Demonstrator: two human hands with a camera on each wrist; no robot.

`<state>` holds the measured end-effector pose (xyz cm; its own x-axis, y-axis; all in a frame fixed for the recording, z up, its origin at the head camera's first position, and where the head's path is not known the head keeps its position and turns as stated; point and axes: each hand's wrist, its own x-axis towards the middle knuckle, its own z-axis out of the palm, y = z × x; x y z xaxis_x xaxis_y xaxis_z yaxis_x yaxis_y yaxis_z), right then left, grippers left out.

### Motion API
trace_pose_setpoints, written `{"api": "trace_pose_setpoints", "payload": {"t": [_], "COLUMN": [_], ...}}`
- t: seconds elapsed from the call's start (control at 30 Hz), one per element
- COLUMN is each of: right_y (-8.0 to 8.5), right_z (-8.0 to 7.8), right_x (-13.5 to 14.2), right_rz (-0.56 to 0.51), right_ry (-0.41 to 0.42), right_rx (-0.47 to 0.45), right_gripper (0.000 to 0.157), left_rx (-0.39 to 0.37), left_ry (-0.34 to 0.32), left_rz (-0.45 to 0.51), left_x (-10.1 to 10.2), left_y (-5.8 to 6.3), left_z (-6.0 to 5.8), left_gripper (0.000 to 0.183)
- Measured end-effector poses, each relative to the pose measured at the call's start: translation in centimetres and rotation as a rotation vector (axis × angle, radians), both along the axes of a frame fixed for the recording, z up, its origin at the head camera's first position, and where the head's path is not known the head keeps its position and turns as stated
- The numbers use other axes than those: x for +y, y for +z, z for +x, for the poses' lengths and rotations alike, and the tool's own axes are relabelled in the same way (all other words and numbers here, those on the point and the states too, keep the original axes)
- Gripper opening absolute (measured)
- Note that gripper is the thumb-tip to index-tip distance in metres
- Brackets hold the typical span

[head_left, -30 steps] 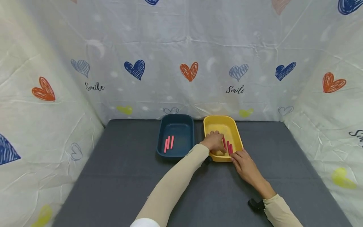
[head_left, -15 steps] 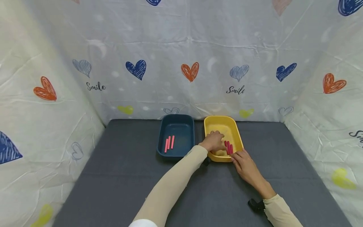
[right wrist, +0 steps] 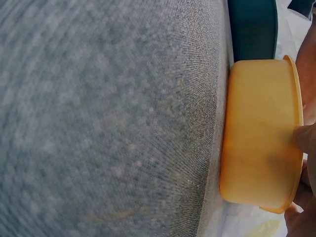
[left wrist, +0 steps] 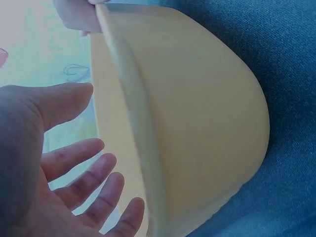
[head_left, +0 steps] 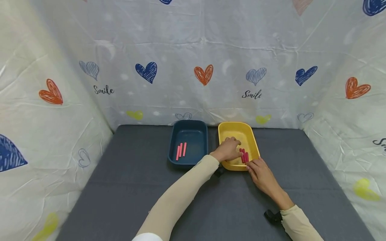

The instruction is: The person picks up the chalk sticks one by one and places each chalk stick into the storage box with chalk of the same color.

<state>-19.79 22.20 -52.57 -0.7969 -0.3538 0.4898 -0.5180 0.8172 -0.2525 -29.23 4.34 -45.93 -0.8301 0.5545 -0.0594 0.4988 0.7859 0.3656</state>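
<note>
Over the yellow tray (head_left: 236,129), my left hand (head_left: 227,149) reaches in, its fingertips beside three dark red sticks (head_left: 247,156) lying close together on the tray floor. The left wrist view shows its fingers (left wrist: 84,186) spread, the thumb apart and nothing held between them. My right hand (head_left: 265,177) grips the tray's near right corner. From the right wrist, its thumb (right wrist: 306,138) lies on the outer wall while other fingers reach past the rim. In the dark blue tray (head_left: 193,132) on the left lie three lighter pink sticks (head_left: 184,149).
Both trays stand side by side near the back edge of a table (head_left: 135,180) covered in dark grey cloth. Behind it and on both sides hangs a white sheet (head_left: 175,36) printed with hearts. A black wrist strap (head_left: 272,217) sits at the right sleeve.
The leftmost dark red stick, earlier tilted at my left fingers, now lies alongside the other two. Those fingers have come away from it. My right hand stays at the tray corner.
</note>
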Motion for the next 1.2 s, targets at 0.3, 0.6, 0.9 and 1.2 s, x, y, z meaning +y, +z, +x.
{"api": "trace_pose_setpoints", "payload": {"t": [0.3,0.6,0.9,1.2], "right_y": [-0.1,0.2,0.3,1.0], "right_z": [0.0,0.0,0.3,0.3], "right_x": [-0.1,-0.1,-0.2,-0.1], "right_rz": [0.009,0.000,-0.029,-0.004], "right_ry": [-0.009,-0.008,-0.008,0.009], "right_rx": [-0.013,0.006,-0.045,-0.086], "right_gripper": [0.012,0.012,0.016,0.027], "left_rx": [-0.006,0.033,0.089,0.120], "left_ry": [0.009,-0.005,-0.042,-0.028], "left_rz": [0.135,0.222,0.229,0.236], "left_x": [-2.4,-3.7,-4.4,-5.8], "left_y": [0.3,1.1,1.4,1.0], "left_z": [0.5,1.5,3.8,5.3], "left_gripper": [0.052,0.052,0.050,0.049]}}
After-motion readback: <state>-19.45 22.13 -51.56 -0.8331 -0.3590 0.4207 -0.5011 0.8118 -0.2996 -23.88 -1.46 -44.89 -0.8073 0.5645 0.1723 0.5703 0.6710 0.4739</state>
